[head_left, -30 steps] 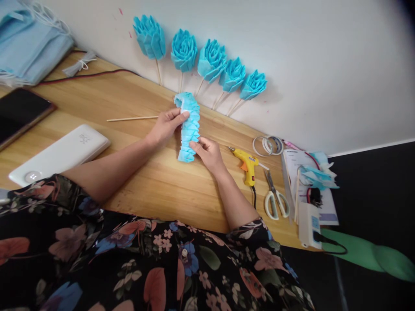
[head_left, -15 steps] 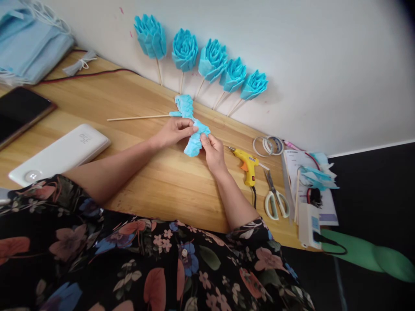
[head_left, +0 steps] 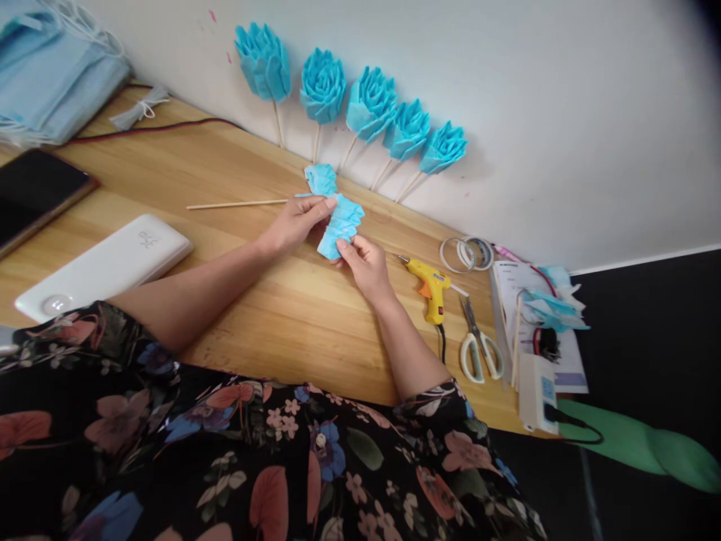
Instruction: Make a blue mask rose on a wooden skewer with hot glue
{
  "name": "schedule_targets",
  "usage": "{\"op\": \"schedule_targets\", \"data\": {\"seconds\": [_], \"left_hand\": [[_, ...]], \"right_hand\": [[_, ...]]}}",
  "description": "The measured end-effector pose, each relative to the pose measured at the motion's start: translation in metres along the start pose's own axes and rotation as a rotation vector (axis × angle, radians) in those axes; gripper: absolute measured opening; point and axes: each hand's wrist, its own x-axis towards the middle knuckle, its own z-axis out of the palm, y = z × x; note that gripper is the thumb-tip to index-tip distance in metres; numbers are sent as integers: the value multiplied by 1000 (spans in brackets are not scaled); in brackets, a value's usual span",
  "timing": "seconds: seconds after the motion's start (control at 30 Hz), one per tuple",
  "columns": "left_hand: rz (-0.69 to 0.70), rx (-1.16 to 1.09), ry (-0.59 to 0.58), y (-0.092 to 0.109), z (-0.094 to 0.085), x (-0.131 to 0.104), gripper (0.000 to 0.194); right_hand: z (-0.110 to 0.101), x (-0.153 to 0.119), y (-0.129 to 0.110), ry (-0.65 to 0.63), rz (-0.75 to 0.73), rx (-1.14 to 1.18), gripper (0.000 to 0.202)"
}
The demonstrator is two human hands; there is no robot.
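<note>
"Between two hands, above the wooden table [head_left: 253,323], what is being held?"

"A pleated blue strip [head_left: 345,216] is held there. Its upper part is pinched by the left hand [head_left: 290,225], with thumb and fingers brought together on the folds. Its near end is gripped by the right hand [head_left: 369,270], the thumb laid on top and the fingers tucked partly out of sight."

"And beyond the left hand?"

"More blue pleating [head_left: 321,179] is seen there, though whether it is joined to the strip cannot be told, as the link is covered by the fingers. A thin stick [head_left: 236,204] is laid to the left, its far end partly hidden by the same hand."

"How is it likely to be handled?"

"As something very light and limp, it is judged; little stiffness is to be expected except where layers are folded. The pleats could be crushed or pulled open by a hard squeeze, so it is best taken by the flat, stacked edge, and the pointed tips are best left untouched."

"What else is set around?"

"Five blue flowers [head_left: 324,86] are propped against the wall [head_left: 535,113]. To the right of the right hand, a yellow glue gun [head_left: 431,289] is set down, with white-handled scissors [head_left: 478,349] just beside it."
</note>
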Motion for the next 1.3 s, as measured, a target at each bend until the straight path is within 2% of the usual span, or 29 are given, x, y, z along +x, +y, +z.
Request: {"op": "schedule_targets", "data": {"seconds": [0.17,0.23,0.37,0.53,0.7,0.87,1.03,1.3], "left_hand": [[-3,67,-186,4,2,-1,58],[8,69,-223,2,2,-1,56],[41,59,-171,-3,1,-1,54],[2,58,-94,-4,-1,0,56],[26,84,-120,-1,-1,0,64],[11,144,-118,-1,-2,0,57],[-16,125,-123,-3,-2,0,51],[-12,121,-172,-3,-3,1,56]], "right_hand": [[1,0,1,48,-7,19,57],[1,-1,2,55,-6,8,59],[1,-1,1,55,-26,12,62],[0,-1,-2,6,-22,1,60],[0,-1,-1,33,-5,-31,59],[0,0,3,97,6,-8,60],[0,0,5,97,3,-3,66],[0,0,4,96,4,-3,60]]}}
